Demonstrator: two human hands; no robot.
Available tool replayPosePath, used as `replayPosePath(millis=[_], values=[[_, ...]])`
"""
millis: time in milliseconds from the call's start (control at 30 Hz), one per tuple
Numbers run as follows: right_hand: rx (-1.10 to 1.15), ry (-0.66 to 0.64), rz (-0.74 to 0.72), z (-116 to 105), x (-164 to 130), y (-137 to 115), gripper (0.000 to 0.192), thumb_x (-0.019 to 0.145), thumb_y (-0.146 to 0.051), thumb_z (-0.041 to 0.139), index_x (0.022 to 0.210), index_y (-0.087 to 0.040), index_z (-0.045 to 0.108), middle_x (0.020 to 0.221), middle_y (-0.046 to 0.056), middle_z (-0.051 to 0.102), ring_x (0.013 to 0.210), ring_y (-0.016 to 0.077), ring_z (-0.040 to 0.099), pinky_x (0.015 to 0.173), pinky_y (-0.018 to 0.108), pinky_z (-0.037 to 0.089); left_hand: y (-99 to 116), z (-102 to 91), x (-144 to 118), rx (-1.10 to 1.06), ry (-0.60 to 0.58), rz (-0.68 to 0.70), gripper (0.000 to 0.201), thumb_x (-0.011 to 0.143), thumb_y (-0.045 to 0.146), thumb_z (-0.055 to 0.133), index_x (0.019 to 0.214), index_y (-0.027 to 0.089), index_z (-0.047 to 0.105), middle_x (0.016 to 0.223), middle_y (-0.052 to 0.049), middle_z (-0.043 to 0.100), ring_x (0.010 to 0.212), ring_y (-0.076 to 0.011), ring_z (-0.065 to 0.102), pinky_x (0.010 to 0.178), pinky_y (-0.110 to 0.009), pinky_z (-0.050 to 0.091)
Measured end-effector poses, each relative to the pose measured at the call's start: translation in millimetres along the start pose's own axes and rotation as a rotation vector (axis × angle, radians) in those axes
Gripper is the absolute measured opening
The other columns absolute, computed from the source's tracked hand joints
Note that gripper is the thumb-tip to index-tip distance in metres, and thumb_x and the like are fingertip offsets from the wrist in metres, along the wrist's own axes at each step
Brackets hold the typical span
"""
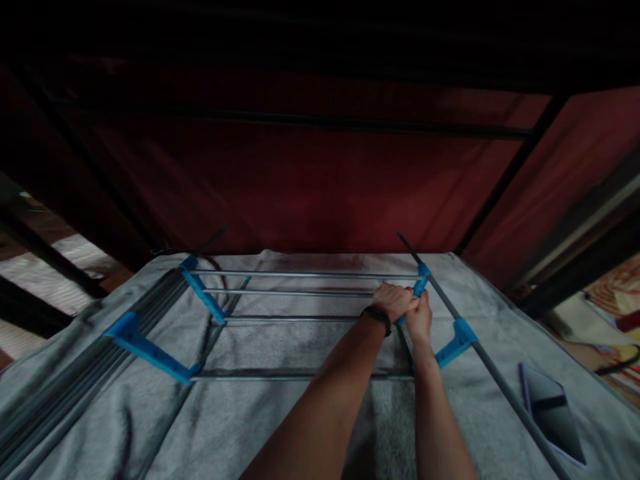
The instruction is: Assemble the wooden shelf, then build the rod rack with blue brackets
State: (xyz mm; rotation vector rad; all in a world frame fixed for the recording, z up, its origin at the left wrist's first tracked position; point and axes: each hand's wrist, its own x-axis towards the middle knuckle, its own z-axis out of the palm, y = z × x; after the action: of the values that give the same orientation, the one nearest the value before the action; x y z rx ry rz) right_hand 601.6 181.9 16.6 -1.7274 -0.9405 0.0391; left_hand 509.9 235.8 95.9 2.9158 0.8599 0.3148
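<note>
A rack of grey metal rods [300, 275] joined by blue plastic connectors lies on a grey cloth [280, 427]. My left hand [394, 300], with a black band at the wrist, is closed over a rod where it meets the far right blue connector [421, 279]. My right hand [421, 319] grips the same connector just below, touching the left hand. A second blue connector [456, 341] sits to the right of my right wrist on a long diagonal rod. More blue connectors [150, 352] hold the left side.
A dark red fabric wall [310, 180] with black frame bars stands right behind the rack. A dark flat phone-like object [553, 413] lies on the cloth at the right. Several loose grey rods [45, 407] lie bundled at the left. Floor and patterned items show at both edges.
</note>
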Motion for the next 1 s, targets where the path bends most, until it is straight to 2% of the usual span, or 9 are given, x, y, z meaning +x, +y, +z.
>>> replayPosePath(millis=[267,400,700,1000], values=[[0.126,0.072,-0.063,5.7,3.9,-7.8,0.038,0.078,-0.023,0.043,0.112,-0.019,0.058,0.102,0.008,0.067,0.09,0.0189,0.057,0.084,0.031,0.046,-4.4,-11.9,2.9,-0.01,-0.09,-0.006,0.042,0.099,0.047,0.038,0.113,0.018,0.066,0.104,-0.014,0.073,0.103,-0.0278,0.068,0.088,-0.038,0.049],[0.172,0.069,-0.083,5.9,2.6,-9.8,0.032,0.077,-0.019,0.043,0.105,-0.02,0.06,0.099,0.006,0.067,0.089,0.0179,0.058,0.085,0.031,0.047,-6.1,-16.8,3.2,-0.013,-0.141,-0.006,0.042,0.099,0.046,0.038,0.113,0.018,0.067,0.107,-0.014,0.073,0.105,-0.0284,0.068,0.088,-0.036,0.049],[0.129,0.065,-0.128,6.4,3.6,-8.1,0.037,0.078,-0.013,0.042,0.109,-0.019,0.061,0.106,0.009,0.068,0.1,0.0195,0.061,0.096,0.033,0.046,-11.8,-16.7,9.1,-0.053,-0.215,0.02,0.044,0.099,0.047,0.037,0.113,0.02,0.068,0.117,-0.013,0.071,0.111,-0.0269,0.066,0.089,-0.033,0.049],[0.1,0.088,-0.108,6.4,0.3,-10.5,0.04,0.078,-0.013,0.04,0.111,-0.02,0.06,0.098,0.006,0.067,0.099,0.0201,0.061,0.093,0.034,0.048,-16.4,-16.5,16.8,-0.072,-0.269,0.014,0.044,0.098,0.049,0.038,0.111,0.023,0.07,0.12,-0.01,0.071,0.112,-0.0248,0.065,0.089,-0.03,0.049]])
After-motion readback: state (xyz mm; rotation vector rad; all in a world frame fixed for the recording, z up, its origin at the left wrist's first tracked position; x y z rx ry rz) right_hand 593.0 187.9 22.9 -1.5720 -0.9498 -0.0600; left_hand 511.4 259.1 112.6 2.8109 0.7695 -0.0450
